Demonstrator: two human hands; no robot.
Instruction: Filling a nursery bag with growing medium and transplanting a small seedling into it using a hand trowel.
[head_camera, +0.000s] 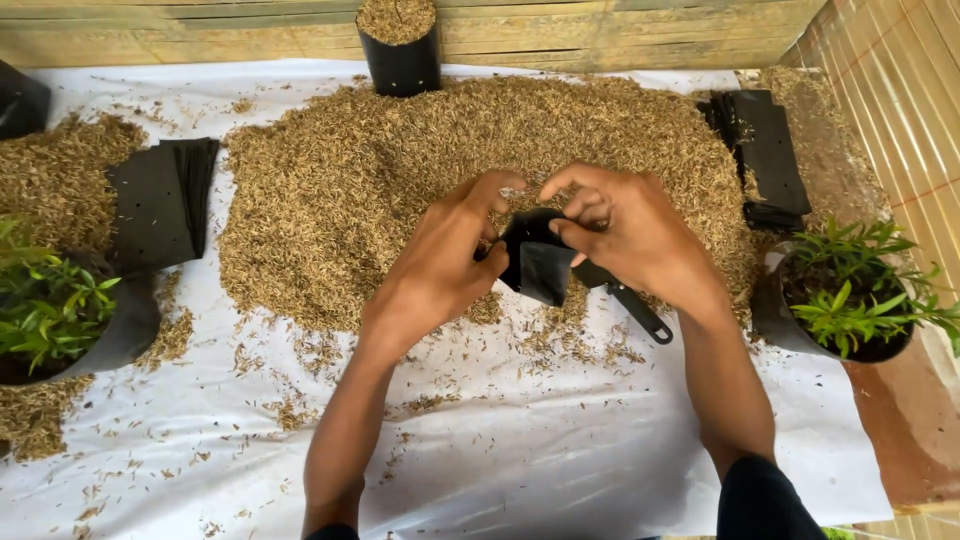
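Both of my hands hold a small black plastic nursery bag (537, 262) above the near edge of a big heap of rice husk (400, 170). My left hand (450, 255) pinches the bag's left side at its mouth. My right hand (630, 235) grips the right side, fingers curled over the top edge. A black handle (640, 312) of some tool pokes out from under my right hand; its head is hidden.
A white sheet (520, 440) covers the ground. Stacks of flat black bags lie at left (160, 200) and right (765, 155). A husk-filled black bag (400, 45) stands at the back. Potted green plants sit at left (50, 305) and right (850, 290). A bamboo wall (890, 90) borders the right.
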